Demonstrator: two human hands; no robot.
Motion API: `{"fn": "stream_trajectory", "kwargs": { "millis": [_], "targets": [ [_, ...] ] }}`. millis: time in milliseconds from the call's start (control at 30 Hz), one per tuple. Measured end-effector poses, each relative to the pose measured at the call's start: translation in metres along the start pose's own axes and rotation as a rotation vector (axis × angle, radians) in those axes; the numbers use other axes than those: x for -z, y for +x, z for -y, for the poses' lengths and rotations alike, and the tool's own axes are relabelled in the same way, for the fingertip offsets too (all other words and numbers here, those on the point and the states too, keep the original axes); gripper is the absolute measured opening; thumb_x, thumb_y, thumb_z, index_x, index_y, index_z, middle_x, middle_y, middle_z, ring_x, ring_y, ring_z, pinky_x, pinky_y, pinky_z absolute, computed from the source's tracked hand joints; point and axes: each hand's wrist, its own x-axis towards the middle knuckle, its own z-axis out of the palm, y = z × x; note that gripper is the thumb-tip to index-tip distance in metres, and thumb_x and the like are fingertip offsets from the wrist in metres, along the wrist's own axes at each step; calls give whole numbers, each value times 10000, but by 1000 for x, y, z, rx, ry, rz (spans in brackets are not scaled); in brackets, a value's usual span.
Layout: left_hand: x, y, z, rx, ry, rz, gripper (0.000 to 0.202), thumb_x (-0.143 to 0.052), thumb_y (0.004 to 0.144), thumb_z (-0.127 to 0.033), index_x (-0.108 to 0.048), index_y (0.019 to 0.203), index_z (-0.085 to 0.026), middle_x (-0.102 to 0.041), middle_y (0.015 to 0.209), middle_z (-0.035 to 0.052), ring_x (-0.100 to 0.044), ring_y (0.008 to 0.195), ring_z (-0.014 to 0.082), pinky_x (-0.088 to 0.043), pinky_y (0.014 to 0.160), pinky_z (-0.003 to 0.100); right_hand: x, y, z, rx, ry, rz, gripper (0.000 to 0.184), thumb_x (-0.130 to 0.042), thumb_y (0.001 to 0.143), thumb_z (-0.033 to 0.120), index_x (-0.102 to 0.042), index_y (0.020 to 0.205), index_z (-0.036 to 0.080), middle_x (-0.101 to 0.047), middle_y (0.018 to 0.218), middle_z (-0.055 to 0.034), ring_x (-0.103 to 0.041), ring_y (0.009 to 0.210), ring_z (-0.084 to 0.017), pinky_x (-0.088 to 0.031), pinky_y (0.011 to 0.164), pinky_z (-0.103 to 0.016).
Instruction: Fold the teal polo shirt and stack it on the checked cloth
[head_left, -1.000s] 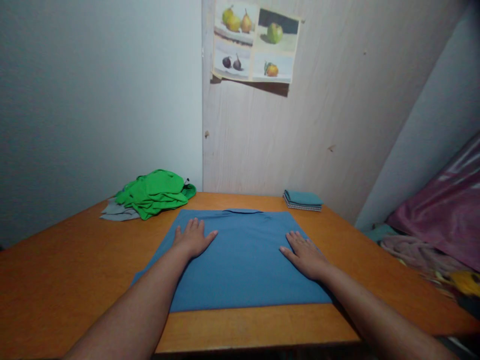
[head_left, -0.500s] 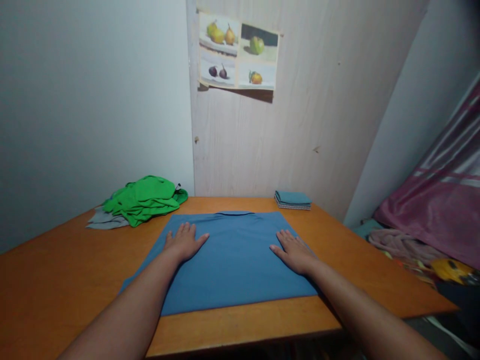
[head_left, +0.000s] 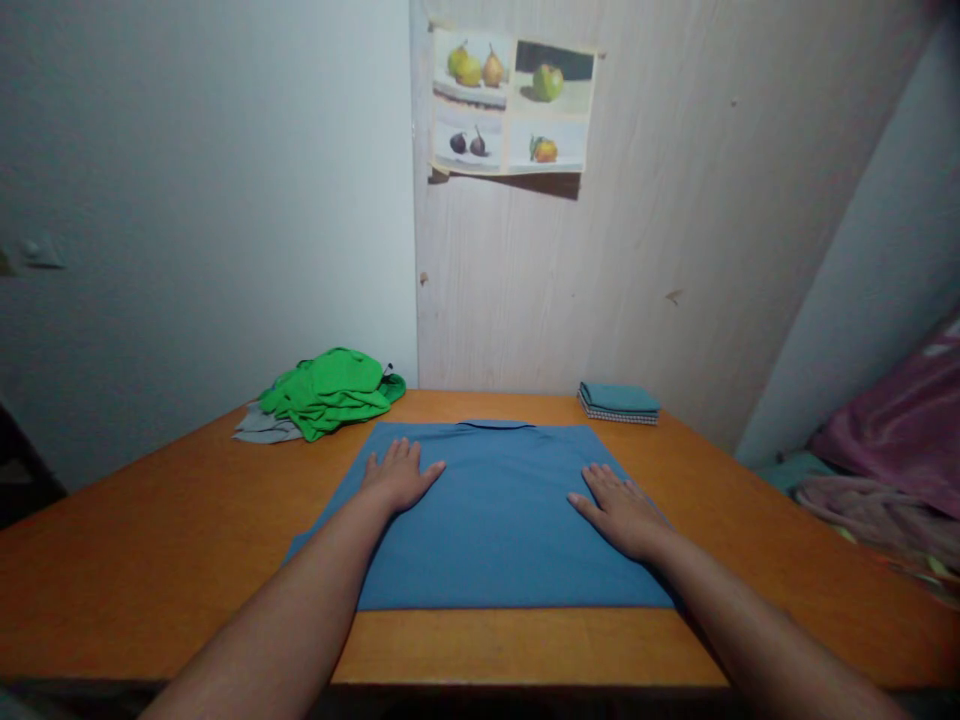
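Observation:
A blue garment (head_left: 491, 525) lies spread flat in a rough rectangle on the orange wooden table (head_left: 150, 540), its collar edge at the far side. My left hand (head_left: 399, 476) rests palm down on the garment's left part, fingers stretched out. Palm down too, my right hand (head_left: 619, 507) lies on the right part with its fingers flat. Neither hand holds anything.
A crumpled green garment (head_left: 330, 390) on a grey one (head_left: 259, 428) lies at the table's far left. A small stack of folded cloths (head_left: 619, 402) sits at the far right. A fruit poster (head_left: 511, 103) hangs on the wall. Bedding (head_left: 885, 470) lies to the right.
My hands stay flat on the blue garment. Only the head camera has shifted, so the scene sits a little differently in view.

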Motion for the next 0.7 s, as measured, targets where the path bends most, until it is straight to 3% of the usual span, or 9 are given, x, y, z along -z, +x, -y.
{"fn": "stream_trajectory", "kwargs": {
  "millis": [700],
  "targets": [
    [5,-3,-2,-20,11,12,925,-156,876,-788,-353,1534,-169,-218,1637,165,-168,1516,342,-166,1158,646,0,1,-2,-1,0,7,964,-158,894,802,-282,1576,131,-213,1644,-117,-142,1524,-284,-130,1224,-490]
  ]
}}
